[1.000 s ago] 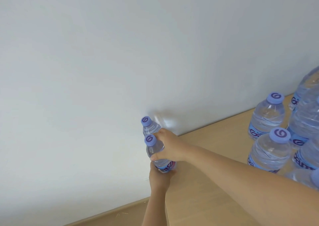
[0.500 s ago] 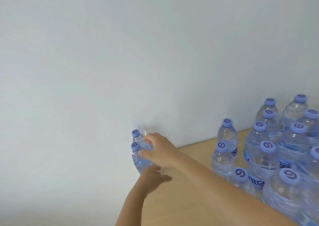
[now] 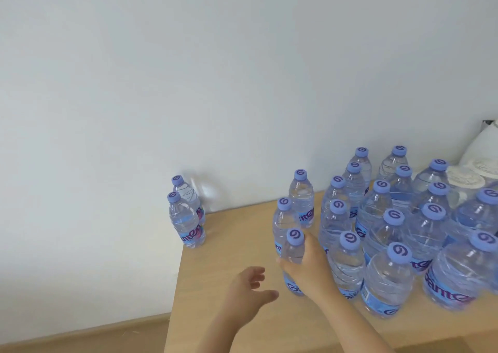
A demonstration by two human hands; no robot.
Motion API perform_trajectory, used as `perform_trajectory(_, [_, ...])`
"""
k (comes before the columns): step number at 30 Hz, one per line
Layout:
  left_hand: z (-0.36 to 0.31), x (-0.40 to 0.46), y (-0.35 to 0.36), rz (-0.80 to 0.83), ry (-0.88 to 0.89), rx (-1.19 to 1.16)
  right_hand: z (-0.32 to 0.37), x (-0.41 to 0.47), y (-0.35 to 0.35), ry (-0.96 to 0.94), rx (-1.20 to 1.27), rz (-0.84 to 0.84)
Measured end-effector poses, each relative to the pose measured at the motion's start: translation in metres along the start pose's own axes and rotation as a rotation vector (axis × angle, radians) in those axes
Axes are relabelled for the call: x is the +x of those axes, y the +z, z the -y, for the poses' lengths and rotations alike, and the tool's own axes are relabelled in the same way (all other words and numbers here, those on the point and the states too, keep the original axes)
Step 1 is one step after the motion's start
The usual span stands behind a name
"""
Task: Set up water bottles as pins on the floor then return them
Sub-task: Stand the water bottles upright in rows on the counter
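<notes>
Clear water bottles with purple caps stand on a light wooden table (image 3: 237,247) against a white wall. Two small bottles stand apart at the table's far left corner, one in front (image 3: 186,224) and one behind it (image 3: 184,191). My right hand (image 3: 310,267) grips another small bottle (image 3: 294,247) at the left edge of a big cluster of several bottles (image 3: 390,231). My left hand (image 3: 249,289) hovers just left of that bottle, fingers relaxed and spread, holding nothing.
The table's left edge drops off beside the corner pair, with wooden flooring (image 3: 80,336) below. White cloth or a pillow (image 3: 482,150) lies at the far right behind the cluster. Bare tabletop lies between the corner pair and the cluster.
Both hands have left the two corner bottles and moved right. My right hand now grips a bottle at the cluster's edge. The view has swung right and down, showing more bottles.
</notes>
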State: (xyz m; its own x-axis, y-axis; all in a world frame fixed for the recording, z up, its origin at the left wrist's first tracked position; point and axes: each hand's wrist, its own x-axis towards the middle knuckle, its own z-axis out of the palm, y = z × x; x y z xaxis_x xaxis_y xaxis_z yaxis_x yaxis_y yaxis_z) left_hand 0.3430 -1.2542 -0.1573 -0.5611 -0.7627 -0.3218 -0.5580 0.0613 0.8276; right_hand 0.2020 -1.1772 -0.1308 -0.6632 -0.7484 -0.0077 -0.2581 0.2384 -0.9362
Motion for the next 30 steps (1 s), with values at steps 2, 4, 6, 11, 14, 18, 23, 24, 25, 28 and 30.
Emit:
perform_trajectory(2, [0.002, -0.003, -0.002, -0.010, -0.008, -0.002, -0.005, 0.004, 0.004, 0.005, -0.022, -0.026])
perform_trajectory(4, [0.003, -0.004, -0.005, -0.010, -0.013, -0.002, -0.005, 0.008, 0.006, -0.005, -0.055, -0.023])
perform_trajectory(6, [0.005, -0.002, -0.008, -0.003, -0.004, 0.005, -0.005, 0.011, 0.008, -0.018, -0.107, 0.011])
perform_trajectory(11, [0.014, 0.003, -0.025, 0.034, 0.046, 0.022, 0.019, 0.020, 0.022, -0.019, -0.172, 0.081])
perform_trajectory(14, [0.022, 0.003, -0.040, 0.024, 0.061, -0.028, 0.051, 0.028, 0.033, -0.052, -0.092, 0.168])
perform_trajectory(18, [0.027, -0.001, -0.067, -0.061, 0.104, -0.199, 0.097, 0.042, 0.056, -0.125, 0.021, 0.329])
perform_trajectory(23, [0.032, -0.010, -0.112, -0.056, 0.130, -0.383, 0.139, 0.057, 0.092, -0.169, 0.094, 0.499])
perform_trajectory(24, [0.034, -0.011, -0.120, -0.016, 0.136, -0.415, 0.145, 0.061, 0.099, -0.170, 0.091, 0.563])
perform_trajectory(25, [0.036, -0.012, -0.127, 0.025, 0.139, -0.442, 0.149, 0.064, 0.105, -0.170, 0.090, 0.631])
perform_trajectory(28, [0.042, -0.009, -0.145, 0.096, 0.142, -0.481, 0.154, 0.069, 0.121, -0.159, 0.065, 0.719])
perform_trajectory(30, [0.039, -0.007, -0.152, 0.123, 0.161, -0.454, 0.154, 0.073, 0.131, -0.173, 0.062, 0.671])
